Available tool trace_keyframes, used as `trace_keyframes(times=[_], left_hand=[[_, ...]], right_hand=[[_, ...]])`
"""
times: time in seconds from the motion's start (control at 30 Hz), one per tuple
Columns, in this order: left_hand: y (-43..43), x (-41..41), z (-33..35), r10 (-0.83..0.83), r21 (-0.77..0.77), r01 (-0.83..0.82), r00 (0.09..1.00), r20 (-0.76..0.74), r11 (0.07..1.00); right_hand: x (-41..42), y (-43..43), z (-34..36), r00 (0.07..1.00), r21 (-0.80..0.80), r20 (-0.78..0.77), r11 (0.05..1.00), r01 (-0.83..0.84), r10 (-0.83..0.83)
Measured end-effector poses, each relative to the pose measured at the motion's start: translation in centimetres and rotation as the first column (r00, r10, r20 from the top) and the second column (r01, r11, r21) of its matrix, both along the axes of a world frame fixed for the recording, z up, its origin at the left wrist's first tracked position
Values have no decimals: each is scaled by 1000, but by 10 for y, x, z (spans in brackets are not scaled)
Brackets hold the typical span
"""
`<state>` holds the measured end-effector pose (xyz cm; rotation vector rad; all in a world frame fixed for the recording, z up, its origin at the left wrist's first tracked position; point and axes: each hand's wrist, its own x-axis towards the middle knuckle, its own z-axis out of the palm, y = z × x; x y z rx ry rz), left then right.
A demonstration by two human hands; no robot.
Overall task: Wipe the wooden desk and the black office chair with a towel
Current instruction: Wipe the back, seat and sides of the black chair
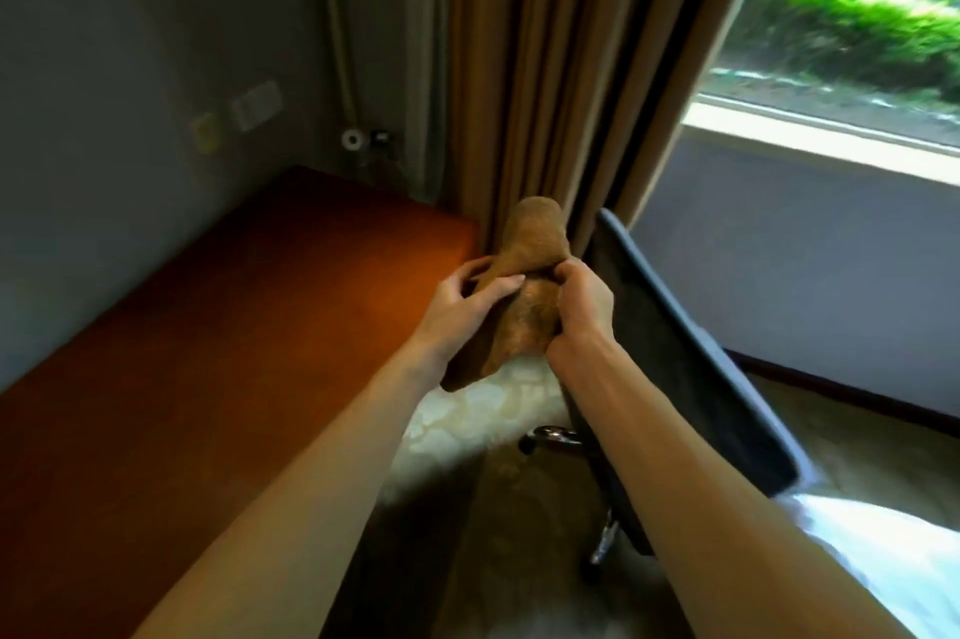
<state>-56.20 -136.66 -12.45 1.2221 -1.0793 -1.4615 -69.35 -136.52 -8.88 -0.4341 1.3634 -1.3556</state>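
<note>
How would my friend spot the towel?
Find the tan curtain by the window. In front of it, between the desk and the black chair, the left hand and right hand grip the towel. It's the only crumpled, fuzzy brown lump.

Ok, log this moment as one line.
phase: handling towel | left hand: holds towel | right hand: grips towel | towel: bunched, held between desk and chair | wiping: not under way

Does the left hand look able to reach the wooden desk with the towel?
Probably yes: the left hand holds the towel right beside the desk, with nothing between them, though the right hand grips it too.
</note>
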Motion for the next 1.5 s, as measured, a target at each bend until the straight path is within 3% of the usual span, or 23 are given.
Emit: trace_keyframes(times=[0.2, 0.33, 0.5, 0.63, 0.73, 0.9, 1.07, 1.2, 1.3, 1.37, 1.43, 1.5], left_hand=[[11, -144, 27, -159, -177, 153, 987, -19, 972], [10, -191, 48, -276, -250, 280, 960, 54, 927], [-39, -216, 56, -115, -260, 114, 993, 11, 959], [-90, -219, 38, -64, -260, 90, 992, 105, 961], [-132, -213, 17, -41, -282, 94, 981, 188, 955], [-211, -198, -12, -28, -356, 207, 893, 448, 911], [-265, -204, -36, -69, -433, 364, 825, 561, 825], [-285, -221, -63, -105, -429, 437, 787, 609, 791], [-293, -235, -84, -41, -457, 392, 793, 608, 798], [-307, -245, -86, -24, -504, 361, 830, 558, 784], [-334, -259, -82, -58, -509, 405, 822, 567, 760], [-369, -270, -82, -92, -486, 454, 794, 601, 746]], right_hand=[[-135, 39, 26, 955, -120, -24, 949, 291, -296], [-206, 61, 35, 881, -129, -19, 875, 466, -472], [-266, 83, 29, 736, -102, -47, 736, 670, -676], [-282, 80, 13, 580, -186, -251, 626, 757, -775], [-282, 66, -2, 496, -220, -378, 597, 772, -781], [-263, 20, -18, 392, -224, -502, 554, 802, -771], [-230, -29, -24, 365, -252, -685, 676, 693, -630], [-196, -54, -55, 339, -192, -824, 787, 587, -454], [-181, -73, -76, 288, -113, -884, 768, 630, -367], [-188, -88, -77, 228, -151, -895, 740, 656, -384], [-198, -109, -74, 250, -144, -881, 732, 666, -402], [-206, -140, -77, 339, -17, -887, 756, 654, -313]])
